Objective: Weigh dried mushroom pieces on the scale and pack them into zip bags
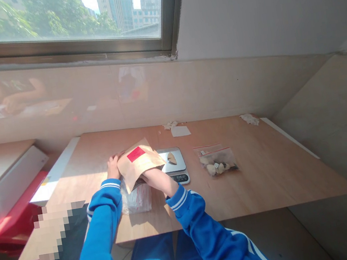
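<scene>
A brown kraft paper bag [139, 164] with a red label is tilted above the table, its mouth facing me. My left hand [113, 167] grips the bag's left side. Through the bag's mouth goes my right hand [150, 177], its fingers hidden inside. Just right of the bag, partly covered by it, lies a kitchen scale [181, 165] with a flat brown piece [172, 158] on its plate. Under the bag is a stack of clear plastic bags [137, 199].
Zip bags [220, 163] holding pale chunks lie right of the scale. At the table's [267, 181] back are a white card [180, 131] and crumpled tissue [250, 119]. A dark flat panel [70, 238] is by the left front edge, beside a red chair [14, 225].
</scene>
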The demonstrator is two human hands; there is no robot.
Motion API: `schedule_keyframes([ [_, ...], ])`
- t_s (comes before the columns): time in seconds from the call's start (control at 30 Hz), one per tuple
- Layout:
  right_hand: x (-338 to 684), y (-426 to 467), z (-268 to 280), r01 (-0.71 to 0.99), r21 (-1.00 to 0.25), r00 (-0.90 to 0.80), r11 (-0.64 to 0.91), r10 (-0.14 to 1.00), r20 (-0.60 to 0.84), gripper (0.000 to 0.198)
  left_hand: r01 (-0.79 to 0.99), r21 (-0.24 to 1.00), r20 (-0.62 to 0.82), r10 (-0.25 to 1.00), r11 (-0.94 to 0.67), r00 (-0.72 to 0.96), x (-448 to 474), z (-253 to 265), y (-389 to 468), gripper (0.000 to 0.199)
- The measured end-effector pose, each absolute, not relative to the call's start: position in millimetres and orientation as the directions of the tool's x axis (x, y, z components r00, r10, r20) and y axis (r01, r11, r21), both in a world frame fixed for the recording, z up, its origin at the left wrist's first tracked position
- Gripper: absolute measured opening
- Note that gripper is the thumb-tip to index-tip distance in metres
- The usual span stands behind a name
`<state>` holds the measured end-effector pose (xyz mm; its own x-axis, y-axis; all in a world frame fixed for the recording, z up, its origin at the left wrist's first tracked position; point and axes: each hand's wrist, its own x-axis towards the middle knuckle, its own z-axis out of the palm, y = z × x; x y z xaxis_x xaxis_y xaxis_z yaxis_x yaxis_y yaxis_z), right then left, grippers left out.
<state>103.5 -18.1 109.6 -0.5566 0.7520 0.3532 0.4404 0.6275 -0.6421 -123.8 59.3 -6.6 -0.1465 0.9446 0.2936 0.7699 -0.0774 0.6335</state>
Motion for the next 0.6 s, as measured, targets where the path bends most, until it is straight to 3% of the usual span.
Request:
schedule_keyframes([
  [0.13,117,-23,113,0.454,-0.558,-0.640,0.695,0.690,0.338,0.032,0.782,0.618,0.291,0.947,-0.080,-0.133,-124,-5,57,0.050],
  [0.27,134,-32,119,0.431,-0.555,-0.551,0.711,0.695,0.463,0.033,0.789,0.611,0.289,0.946,-0.065,-0.145,-123,-2,55,0.049],
  [0.43,152,-40,125,0.252,-0.725,-0.364,0.641,0.757,0.543,0.028,0.793,0.607,0.284,0.947,-0.058,-0.148,-123,-2,55,0.047],
  [0.6,178,-42,108,-0.095,-0.911,-0.118,0.401,0.904,0.410,0.016,0.793,0.607,0.284,0.946,-0.052,-0.155,-126,-6,58,0.045],
])
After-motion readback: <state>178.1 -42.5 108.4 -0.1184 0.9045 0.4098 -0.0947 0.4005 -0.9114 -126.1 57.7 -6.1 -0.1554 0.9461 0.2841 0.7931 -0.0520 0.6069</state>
